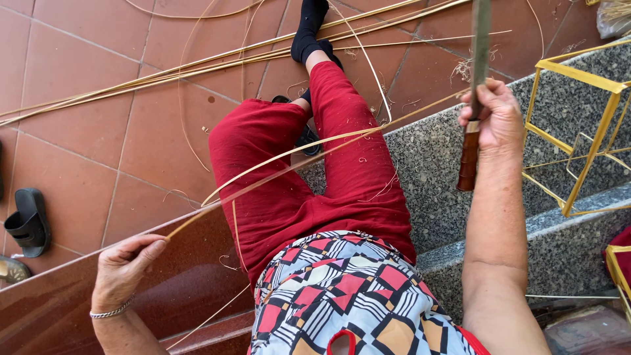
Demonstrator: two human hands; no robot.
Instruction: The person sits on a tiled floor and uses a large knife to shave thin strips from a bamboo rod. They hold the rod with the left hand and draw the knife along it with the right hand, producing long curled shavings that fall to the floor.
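Splitting a bamboo strip (289, 161) across the lap: left hand (125, 266) pinches its end, right hand (496, 118) clenches a knife (474, 98) at the far end; next likely steady pulling against the blade.

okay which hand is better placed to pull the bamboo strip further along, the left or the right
Probably the left. The left hand already pinches the near end of the bamboo strip, with open space beside it. The right hand is wrapped around the knife, whose blade meets the strip at its far end.
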